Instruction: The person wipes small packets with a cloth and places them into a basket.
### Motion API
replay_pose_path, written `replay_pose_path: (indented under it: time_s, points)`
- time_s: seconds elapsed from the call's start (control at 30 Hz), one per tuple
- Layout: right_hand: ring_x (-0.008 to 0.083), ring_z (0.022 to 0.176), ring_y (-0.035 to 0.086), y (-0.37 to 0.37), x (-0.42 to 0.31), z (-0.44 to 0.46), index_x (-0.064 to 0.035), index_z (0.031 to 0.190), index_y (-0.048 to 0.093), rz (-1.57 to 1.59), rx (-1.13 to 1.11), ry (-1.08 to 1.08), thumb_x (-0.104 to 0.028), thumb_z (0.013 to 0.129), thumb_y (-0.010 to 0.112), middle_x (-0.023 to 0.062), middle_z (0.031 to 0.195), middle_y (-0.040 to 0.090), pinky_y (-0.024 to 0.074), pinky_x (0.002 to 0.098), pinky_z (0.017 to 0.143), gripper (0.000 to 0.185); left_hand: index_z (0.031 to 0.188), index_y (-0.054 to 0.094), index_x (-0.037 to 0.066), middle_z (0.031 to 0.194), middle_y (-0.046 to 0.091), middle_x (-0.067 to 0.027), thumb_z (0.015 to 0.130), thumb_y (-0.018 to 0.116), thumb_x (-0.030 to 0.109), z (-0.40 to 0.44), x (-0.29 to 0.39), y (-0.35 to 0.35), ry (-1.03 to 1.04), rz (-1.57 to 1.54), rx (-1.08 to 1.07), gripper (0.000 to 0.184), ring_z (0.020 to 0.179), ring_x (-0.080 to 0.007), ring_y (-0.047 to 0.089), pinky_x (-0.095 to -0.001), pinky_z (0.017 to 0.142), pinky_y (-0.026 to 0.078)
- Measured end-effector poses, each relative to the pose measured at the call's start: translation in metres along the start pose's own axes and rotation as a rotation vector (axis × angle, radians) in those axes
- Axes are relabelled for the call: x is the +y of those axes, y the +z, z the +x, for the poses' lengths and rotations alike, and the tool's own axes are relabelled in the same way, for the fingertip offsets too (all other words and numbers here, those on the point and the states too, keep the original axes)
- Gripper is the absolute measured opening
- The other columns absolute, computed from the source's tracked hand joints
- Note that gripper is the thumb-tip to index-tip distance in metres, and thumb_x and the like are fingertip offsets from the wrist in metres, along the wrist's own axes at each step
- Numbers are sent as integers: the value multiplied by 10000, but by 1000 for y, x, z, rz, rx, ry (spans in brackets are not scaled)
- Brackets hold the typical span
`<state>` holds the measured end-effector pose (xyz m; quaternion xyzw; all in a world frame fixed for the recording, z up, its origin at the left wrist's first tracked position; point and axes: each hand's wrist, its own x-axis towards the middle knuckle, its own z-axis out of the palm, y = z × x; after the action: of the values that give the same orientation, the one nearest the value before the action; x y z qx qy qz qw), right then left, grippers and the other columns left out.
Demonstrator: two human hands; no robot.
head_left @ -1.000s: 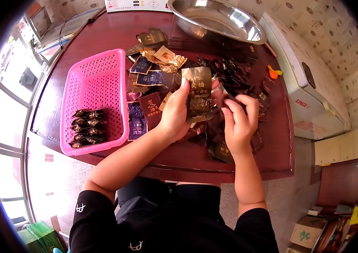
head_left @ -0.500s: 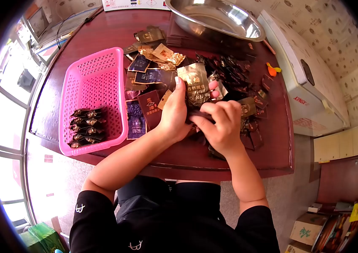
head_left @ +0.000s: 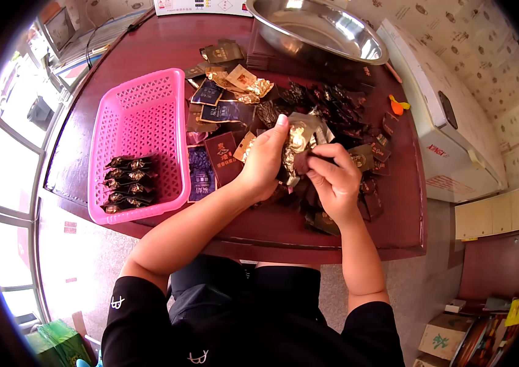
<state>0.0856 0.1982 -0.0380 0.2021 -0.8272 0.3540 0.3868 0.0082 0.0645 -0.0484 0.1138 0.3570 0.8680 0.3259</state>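
My left hand [head_left: 261, 160] is wrapped around a bunch of small foil packets [head_left: 296, 139], gold and dark, with the thumb lying along the near side. My right hand [head_left: 336, 182] pinches the dark edge of one packet at the right side of this bunch. Its fingertips partly cover the packet. Beneath and beyond both hands spreads a pile of dark packets [head_left: 333, 101]. Left of my left hand lie a red-brown packet [head_left: 222, 158], blue packets [head_left: 201, 174] and gold packets [head_left: 253, 90]. A row of several dark packets [head_left: 131, 185] lies in the pink basket [head_left: 143, 113].
A steel basin [head_left: 317, 38] stands at the back of the dark red table [head_left: 149, 52]. An orange and yellow object [head_left: 398, 105] lies near the right edge. Beyond that edge stands a white appliance [head_left: 440, 137], with boxes [head_left: 440, 336] on the floor lower right.
The packets in my left hand have turned, so the broad gold front now shows as crumpled foil. My right hand has moved slightly right and grips an edge there. The view has shifted slightly.
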Motion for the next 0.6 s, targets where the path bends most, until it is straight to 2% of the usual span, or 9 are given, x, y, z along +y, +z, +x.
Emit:
replay_pose_path:
  time_s: [0.07,0.13,0.2,0.3,0.37,0.4,0.47,0.5,0.6]
  points:
    - [234,778,612,-3,2,1,-65,914,735,-70,48,-29,-20,728,775,57,928,637,492,336,645,195,1170,594,11,1041,673,-80,1076,347,386,-3,-3,2,-30,1,-21,458,883,-137,649,-299,782,544]
    - [230,769,609,-5,-4,3,-72,910,739,-127,32,-101,-23,720,779,55,933,638,489,334,635,201,1195,578,23,1054,667,-100,1069,355,402,-7,-2,8,-35,13,35,458,927,-178,659,-344,816,553]
    - [225,756,603,-5,-3,3,-85,886,741,-35,-59,-127,-33,691,787,40,913,637,485,331,625,206,1182,580,33,1042,666,-91,1063,373,419,-7,6,10,-36,-105,12,454,914,-189,657,-346,802,551]
    - [222,755,604,-7,-5,5,-88,874,739,-56,-60,-123,-30,684,789,38,899,632,487,327,621,204,1171,575,30,1053,662,-97,1051,386,461,-9,9,11,-27,-86,37,486,935,-188,652,-345,808,549]
    - [223,756,606,-6,-3,4,-87,879,734,-150,36,-116,-33,698,789,46,893,627,490,327,623,197,1236,548,6,1115,643,-89,1048,429,423,-5,-2,-1,14,45,-37,473,963,-161,635,-329,871,535]
    - [222,758,608,-7,-2,4,-83,891,732,-194,93,-118,-37,715,788,50,891,625,490,327,624,190,1236,543,7,1125,632,-71,998,556,416,-2,-12,-8,102,101,-68,473,968,-145,621,-318,846,533]
    - [227,766,614,-6,0,2,-76,900,729,-235,151,-92,-35,726,785,54,900,628,494,328,631,188,1214,554,22,1091,639,-61,961,617,421,-5,-9,-5,100,197,-148,477,947,-132,618,-305,813,533]
    - [227,766,614,-6,1,2,-76,900,729,-236,150,-91,-35,726,785,54,900,628,494,328,631,188,1210,556,26,1081,643,-59,967,608,417,-4,-10,-8,54,145,-114,463,941,-127,617,-302,807,534]
    - [224,773,620,-6,3,2,-78,906,733,-39,-33,-36,-40,725,789,46,917,634,502,321,641,194,1180,570,37,1033,657,-44,990,580,392,1,-8,-6,53,21,-37,403,896,-109,619,-289,755,538]
